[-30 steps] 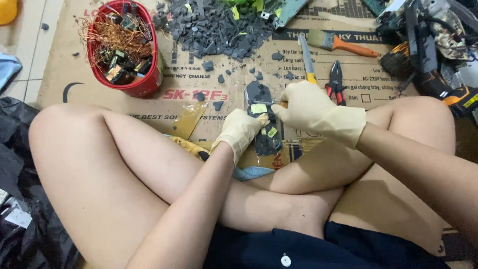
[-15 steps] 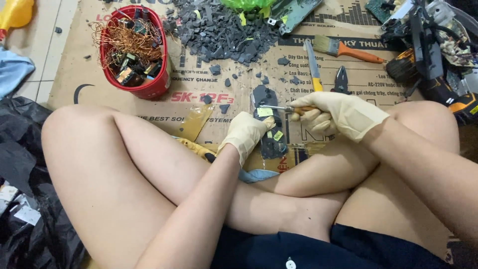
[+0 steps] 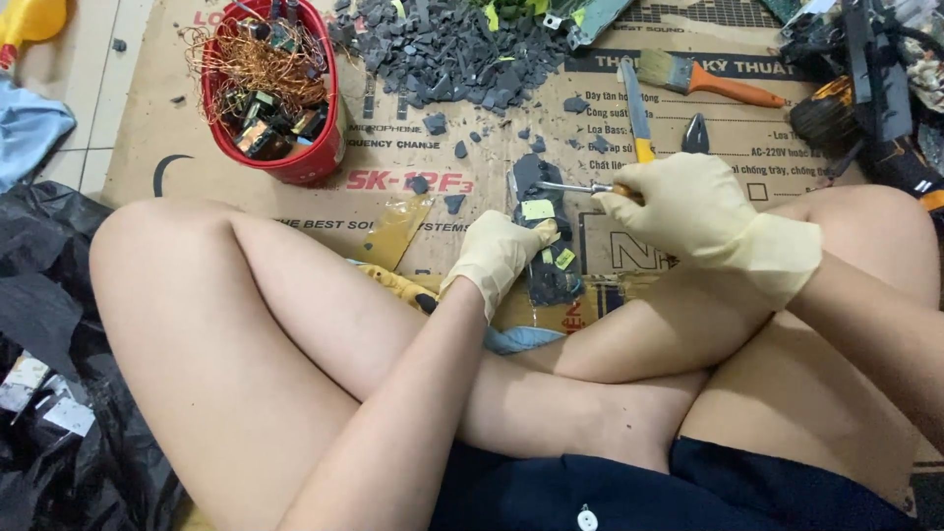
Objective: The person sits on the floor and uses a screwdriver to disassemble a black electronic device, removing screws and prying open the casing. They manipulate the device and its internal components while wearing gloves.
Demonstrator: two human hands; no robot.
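Head view: person sits cross-legged on a flattened cardboard sheet (image 3: 462,157) on the floor, both hands in cream rubber gloves. Left hand (image 3: 497,258) presses down on a dark flat part (image 3: 551,236) lying on the cardboard just ahead of the crossed shins, fingers curled over its left edge next to a pale yellow sticker; it pins the part rather than lifts it. Right hand (image 3: 688,211) is clenched round a yellow-handled screwdriver (image 3: 575,188), metal shaft pointing left, tip at the top end of the dark part. The part sits between the two hands, touching the left one. Far side of the cardboard: pile of dark grey broken chips (image 3: 452,49), a few strays scattered toward the part. Red plastic bowl (image 3: 285,98) at upper left holds tangled copper wire and small components, well apart from the hands. Paintbrush (image 3: 703,79) with orange handle lies upper right; near it a second yellow-handled tool (image 3: 637,108) and dark pliers (image 3: 695,133), just beyond the right hand. Black plastic bags (image 3: 49,324) at left, blue cloth (image 3: 29,128) on the tiles above them
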